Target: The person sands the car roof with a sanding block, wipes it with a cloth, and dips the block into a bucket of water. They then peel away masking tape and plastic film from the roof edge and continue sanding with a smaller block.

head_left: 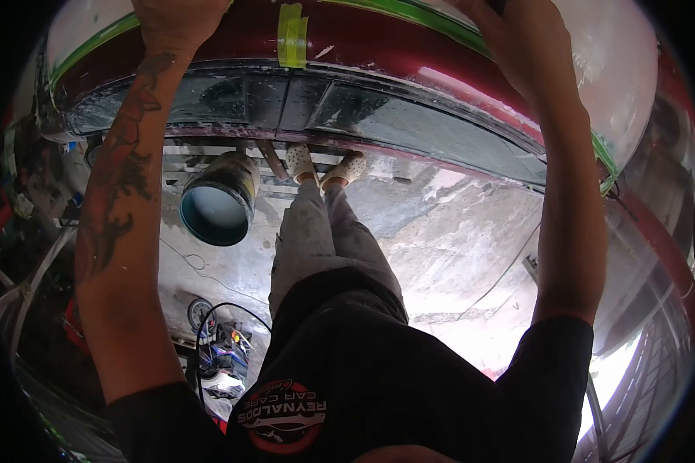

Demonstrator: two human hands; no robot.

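A dark red car [378,58] spans the top, its side windows [409,116] dusty and splashed. Green tape [409,14] runs along the edge of its pale roof [598,46], and a yellow-green strip [292,35] crosses the red part. At the top left, my left hand [179,25] is over the car, its fingers cut off by the frame edge. My right hand [527,38] is over the roof side at the top right; its thumb partly shows, but the other fingertips are out of frame. What either hand holds is hidden.
A bucket [243,181] with cloudy liquid stands on the stained floor [440,208], left of my feet in pale clogs [343,168]. A cable [201,339] and a cluttered heap with a small wheel [201,312] lie lower left. Another red vehicle part [656,239] is at right.
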